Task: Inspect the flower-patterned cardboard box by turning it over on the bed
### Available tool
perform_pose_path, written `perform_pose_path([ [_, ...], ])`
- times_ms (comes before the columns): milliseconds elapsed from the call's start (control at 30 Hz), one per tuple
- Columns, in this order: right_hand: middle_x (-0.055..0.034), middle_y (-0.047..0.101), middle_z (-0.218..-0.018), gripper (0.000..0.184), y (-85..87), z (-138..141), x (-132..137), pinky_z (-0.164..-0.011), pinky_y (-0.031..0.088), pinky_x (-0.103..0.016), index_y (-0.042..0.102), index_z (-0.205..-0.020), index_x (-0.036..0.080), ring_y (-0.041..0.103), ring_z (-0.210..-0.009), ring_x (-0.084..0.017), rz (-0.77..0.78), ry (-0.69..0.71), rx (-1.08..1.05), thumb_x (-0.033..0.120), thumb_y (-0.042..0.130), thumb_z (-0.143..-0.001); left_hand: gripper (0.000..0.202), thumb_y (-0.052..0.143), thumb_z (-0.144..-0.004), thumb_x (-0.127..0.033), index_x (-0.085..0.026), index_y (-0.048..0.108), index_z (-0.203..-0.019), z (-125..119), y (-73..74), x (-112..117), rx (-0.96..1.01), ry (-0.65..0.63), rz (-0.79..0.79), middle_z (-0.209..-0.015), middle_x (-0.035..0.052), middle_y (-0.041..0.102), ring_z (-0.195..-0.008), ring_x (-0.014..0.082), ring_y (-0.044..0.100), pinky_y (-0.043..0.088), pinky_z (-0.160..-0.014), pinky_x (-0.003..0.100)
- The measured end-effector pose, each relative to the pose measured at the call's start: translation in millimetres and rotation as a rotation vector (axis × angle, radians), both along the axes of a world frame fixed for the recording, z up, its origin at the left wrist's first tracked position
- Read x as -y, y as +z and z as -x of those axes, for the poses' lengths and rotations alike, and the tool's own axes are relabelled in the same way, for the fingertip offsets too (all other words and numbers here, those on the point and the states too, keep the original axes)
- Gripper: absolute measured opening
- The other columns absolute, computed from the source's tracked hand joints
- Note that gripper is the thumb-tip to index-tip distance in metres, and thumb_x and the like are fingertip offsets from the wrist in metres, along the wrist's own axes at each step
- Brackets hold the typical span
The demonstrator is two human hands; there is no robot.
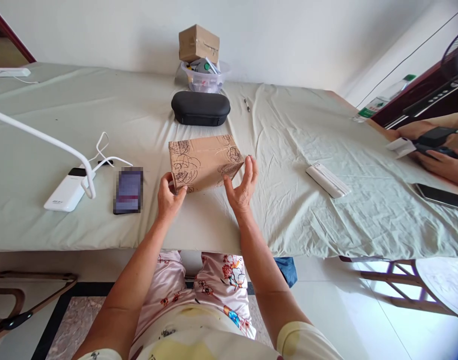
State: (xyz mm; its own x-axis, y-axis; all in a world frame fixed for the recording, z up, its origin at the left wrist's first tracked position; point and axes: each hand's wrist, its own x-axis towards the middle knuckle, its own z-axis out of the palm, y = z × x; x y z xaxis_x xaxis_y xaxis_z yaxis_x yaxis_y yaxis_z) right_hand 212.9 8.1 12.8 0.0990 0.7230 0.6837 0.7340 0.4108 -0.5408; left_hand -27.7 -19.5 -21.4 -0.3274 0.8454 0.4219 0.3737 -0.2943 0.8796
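Observation:
A brown cardboard box (204,161) covered in black scribbles lies on the pale green sheet of the table (289,200), right in front of me. My left hand (169,197) has its fingers curled against the box's near left corner. My right hand (242,187) is held with fingers spread and upright beside the box's near right corner, close to it or just touching. Neither hand lifts the box off the sheet.
Left of the box lie a phone (128,190), a white power bank (67,190) with a cable, and a white lamp arm (41,140). Behind are a black case (201,108), a plastic tub (204,80) under a taped box (198,43). A white device (327,180) lies right; another person's hands (439,150) hold a dark gadget.

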Motion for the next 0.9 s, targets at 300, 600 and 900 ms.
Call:
perform_pose_path([
  [300,-0.0020,0.053,-0.162,0.050,16.3,51,36,-0.136,0.011,-0.064,0.062,-0.150,0.040,0.029,-0.163,-0.035,0.106,0.240,0.423,0.053,0.056,-0.102,0.051,0.076,-0.088,-0.058,-0.020,0.059,-0.117,-8,1.1,8,-0.280,-0.115,-0.203,-0.151,0.0219,0.052,-0.142,0.0379,0.054,0.053,-0.112,0.053],
  [600,-0.0084,0.040,-0.170,0.054,17.7,23,21,-0.132,0.010,-0.070,0.060,-0.152,0.031,0.020,-0.165,-0.040,0.074,0.022,0.268,0.055,0.052,-0.104,0.038,0.079,-0.085,-0.040,-0.023,0.059,-0.112,-8,-4.3,3,-0.214,-0.223,-0.051,-0.151,0.0159,0.061,-0.138,0.0339,0.062,0.058,-0.106,0.047],
  [900,-0.0137,0.021,-0.175,0.067,6.4,-6,0,-0.127,0.031,-0.072,0.027,-0.169,0.030,0.019,-0.166,-0.039,-0.002,-0.085,0.036,0.054,0.041,-0.108,0.047,0.078,-0.084,-0.041,-0.023,0.062,-0.125,-6,-6.7,3,-0.191,-0.194,-0.018,-0.145,0.0140,0.066,-0.132,0.0327,0.066,0.059,-0.104,0.045],
])
